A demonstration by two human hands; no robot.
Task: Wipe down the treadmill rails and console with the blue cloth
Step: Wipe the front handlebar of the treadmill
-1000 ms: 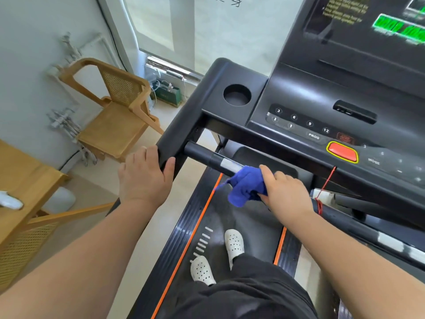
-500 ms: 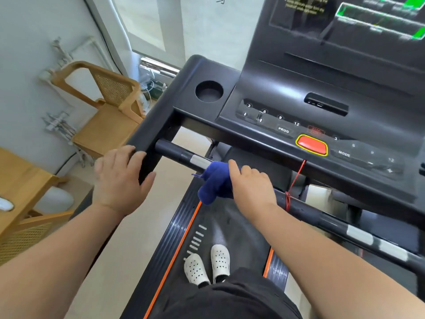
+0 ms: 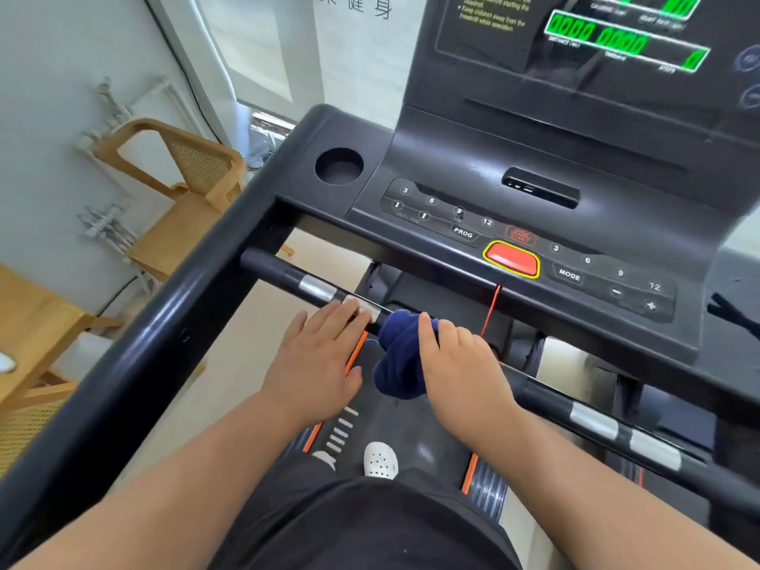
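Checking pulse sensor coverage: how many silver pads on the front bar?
4. Two sit side by side left of the blue cloth, one bare and one partly under the left hand at. Two more lie on the right stretch. The right hand may hide more.

Pale wall (image 3: 45, 96) left; wooden cane-back chair (image 3: 185, 199) against it; wooden table (image 3: 28, 322); beige floor (image 3: 255, 364).

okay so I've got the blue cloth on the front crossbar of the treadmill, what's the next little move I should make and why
Probably slide the blue cloth leftward along the crossbar. Your right hand holds it bunched on the bar just right of the silver sensor plates, and the stretch from there to the side rail looks unwiped. Your left hand rests over one plate, so lift it clear first.
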